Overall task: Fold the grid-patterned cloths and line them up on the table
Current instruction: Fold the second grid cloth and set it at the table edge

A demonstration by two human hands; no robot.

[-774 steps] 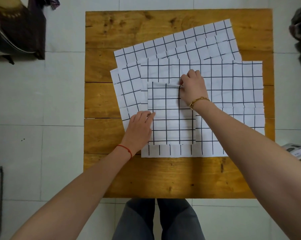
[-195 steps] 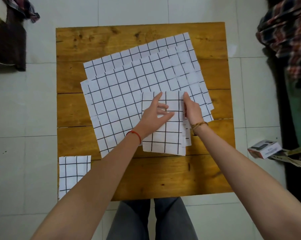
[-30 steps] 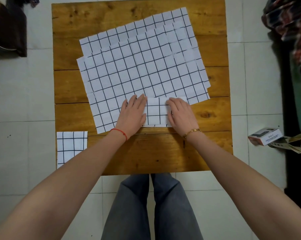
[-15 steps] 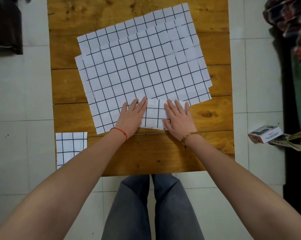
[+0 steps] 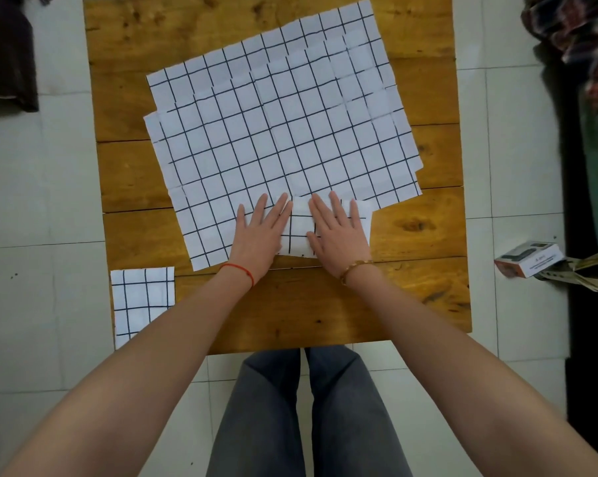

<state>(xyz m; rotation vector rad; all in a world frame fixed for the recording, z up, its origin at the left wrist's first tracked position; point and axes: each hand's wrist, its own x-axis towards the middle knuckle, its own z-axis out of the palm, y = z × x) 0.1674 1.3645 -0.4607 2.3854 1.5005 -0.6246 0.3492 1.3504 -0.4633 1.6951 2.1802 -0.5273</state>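
A small folded grid-patterned cloth [image 5: 299, 232] lies near the middle of the wooden table [image 5: 325, 304]. My left hand [image 5: 261, 232] and my right hand [image 5: 337, 235] both rest flat on it, fingers spread, palms down. Behind it a stack of unfolded grid cloths [image 5: 277, 132] lies spread and slightly rotated; the folded one overlaps its near edge. Another folded grid cloth [image 5: 141, 297] sits at the table's near left corner, partly hidden by my left forearm.
A small white and orange box [image 5: 528, 258] lies on the tiled floor to the right, next to some papers. Dark clothing hangs at the far right and upper left. My legs show below the table's near edge.
Over the last second my hands slid slightly on the small folded cloth, the right hand moving outward with its fingers spreading. Earlier, one folded cloth was set at the near left corner.
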